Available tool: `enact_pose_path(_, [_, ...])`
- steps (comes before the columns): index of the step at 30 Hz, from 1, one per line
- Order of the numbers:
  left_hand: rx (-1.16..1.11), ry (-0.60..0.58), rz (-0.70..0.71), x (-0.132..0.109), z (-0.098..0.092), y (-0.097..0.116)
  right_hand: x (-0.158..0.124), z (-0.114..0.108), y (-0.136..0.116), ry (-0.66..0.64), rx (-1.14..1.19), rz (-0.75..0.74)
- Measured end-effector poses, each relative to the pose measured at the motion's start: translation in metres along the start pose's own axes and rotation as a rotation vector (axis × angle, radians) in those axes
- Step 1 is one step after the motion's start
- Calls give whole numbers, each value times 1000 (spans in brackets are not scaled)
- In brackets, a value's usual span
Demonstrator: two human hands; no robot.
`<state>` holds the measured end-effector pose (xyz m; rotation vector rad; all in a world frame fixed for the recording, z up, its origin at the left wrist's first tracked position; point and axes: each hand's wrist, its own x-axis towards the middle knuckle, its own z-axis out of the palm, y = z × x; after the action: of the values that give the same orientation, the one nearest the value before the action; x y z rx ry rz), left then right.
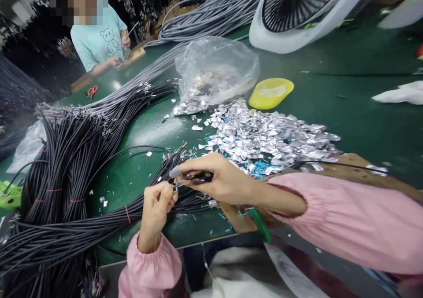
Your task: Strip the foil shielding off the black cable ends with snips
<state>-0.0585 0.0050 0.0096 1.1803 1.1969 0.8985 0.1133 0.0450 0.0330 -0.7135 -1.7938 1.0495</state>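
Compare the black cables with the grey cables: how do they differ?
The black cables lie close by, one end pinched in the left hand, the right hand gripping a dark tool beside it; the grey cables stretch away up the table. The black cables carry thin red ties; no ties show on the grey cables. Both lie in bundles on the green table.

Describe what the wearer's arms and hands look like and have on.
Both arms wear loose pink sleeves, left sleeve and right sleeve, each gathered by elastic at the wrist. The left hand and right hand are ungloved. A greyish tip shows on the right forefinger; cover or nail, unclear.
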Motion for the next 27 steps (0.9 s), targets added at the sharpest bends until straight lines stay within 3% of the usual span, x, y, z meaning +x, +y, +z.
enact_pose_path(10, [14, -5, -5, 0, 0, 0, 0, 2, 5, 6, -39, -179])
enact_pose_path(16, [-25, -1, 1, 1, -1, -5, -1, 7, 4, 42, -106, -130])
enact_pose_path(21, [3, 22, -6, 0, 0, -4, -3, 6, 4, 31, -43, 3])
enact_pose_path(27, [107, 10, 3, 0, -3, -8, -4, 5, 4, 14, 18, -37])
